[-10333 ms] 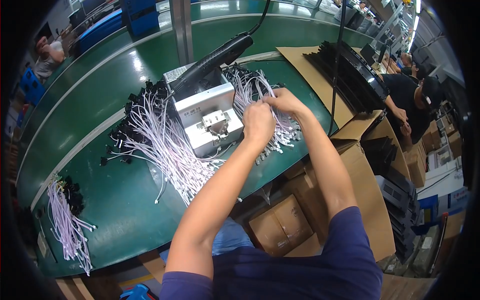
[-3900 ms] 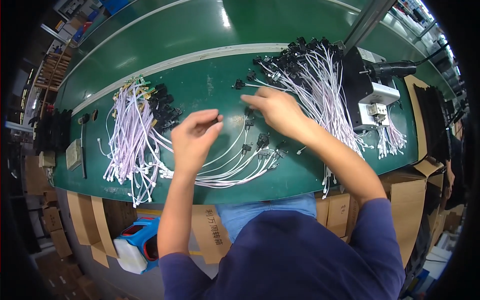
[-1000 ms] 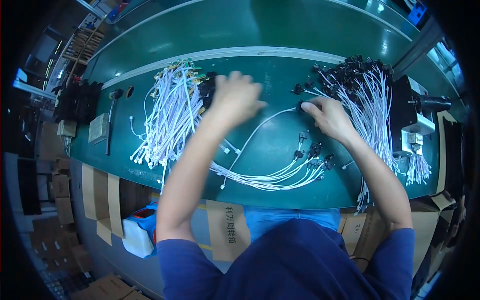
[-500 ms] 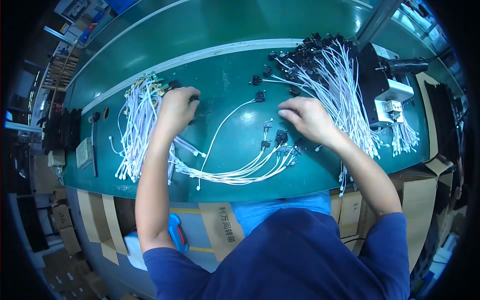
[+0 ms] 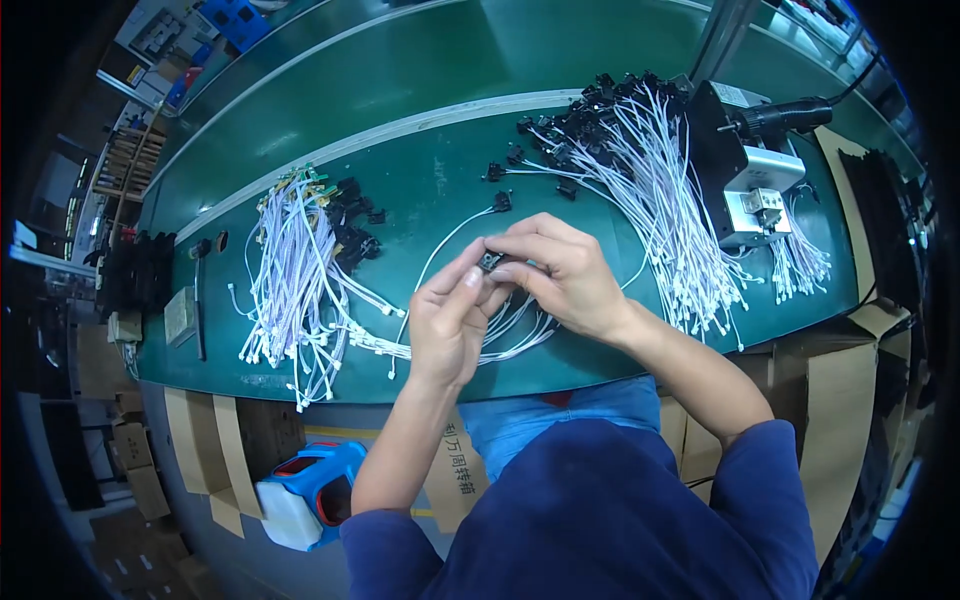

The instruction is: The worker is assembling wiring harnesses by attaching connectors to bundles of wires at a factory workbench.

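Over the middle of the bench my left hand [image 5: 448, 315] and my right hand [image 5: 565, 275] meet. Their fingertips pinch a small black plastic part [image 5: 490, 261] between them, mostly covered by the fingers. Under the hands runs a loose bundle of white cables [image 5: 520, 350]; its far ends are hidden by the hands. Just beyond, a black connector [image 5: 502, 202] on a single white cable lies on the green bench top [image 5: 420, 170].
A big pile of white cables with black ends [image 5: 655, 190] lies to the right, beside a metal and black machine [image 5: 750, 170]. Left lies another cable heap [image 5: 295, 270] with black parts [image 5: 355, 240] next to it. A blue-and-white container [image 5: 310, 495] stands below the bench.
My left hand has left the black parts by the left heap and come right to the centre. My right hand has moved inward to meet it, both now pinching the small black part.
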`<state>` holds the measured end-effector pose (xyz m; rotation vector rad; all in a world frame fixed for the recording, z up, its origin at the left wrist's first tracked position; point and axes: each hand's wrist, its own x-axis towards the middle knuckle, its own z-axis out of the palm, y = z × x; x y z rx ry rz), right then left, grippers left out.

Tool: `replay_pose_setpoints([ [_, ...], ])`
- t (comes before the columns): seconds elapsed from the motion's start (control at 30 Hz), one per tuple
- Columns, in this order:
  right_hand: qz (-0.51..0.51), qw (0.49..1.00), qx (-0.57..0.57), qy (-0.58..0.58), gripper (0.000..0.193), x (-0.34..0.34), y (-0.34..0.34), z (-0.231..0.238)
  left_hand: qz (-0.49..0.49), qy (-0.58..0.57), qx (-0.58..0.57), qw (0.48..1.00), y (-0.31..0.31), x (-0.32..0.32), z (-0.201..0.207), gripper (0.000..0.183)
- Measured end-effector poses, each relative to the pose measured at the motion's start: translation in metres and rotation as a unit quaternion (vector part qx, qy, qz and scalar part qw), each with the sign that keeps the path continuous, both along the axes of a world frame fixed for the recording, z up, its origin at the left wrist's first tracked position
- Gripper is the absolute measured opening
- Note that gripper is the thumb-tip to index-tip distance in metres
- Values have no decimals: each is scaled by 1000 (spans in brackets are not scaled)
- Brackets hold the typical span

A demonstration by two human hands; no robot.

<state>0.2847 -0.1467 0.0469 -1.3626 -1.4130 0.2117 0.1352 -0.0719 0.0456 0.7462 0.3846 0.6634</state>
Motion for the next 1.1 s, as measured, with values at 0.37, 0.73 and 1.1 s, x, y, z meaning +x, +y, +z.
replay_pose_setpoints([
  [0.37, 58, 950, -126, 280, 30, -7, -2, 17, 85, 60, 303, 947, -2, -2, -10, 26],
  [0.73, 69, 928, -199, -306, 23, 51, 28, -32, 88, 110, 269, 953, 53, -9, -26, 21],
  [1.1, 67, 952, -89, -286, 10, 60, 23, -59, -14, 228, 451, 863, 62, 35, -50, 24],
])
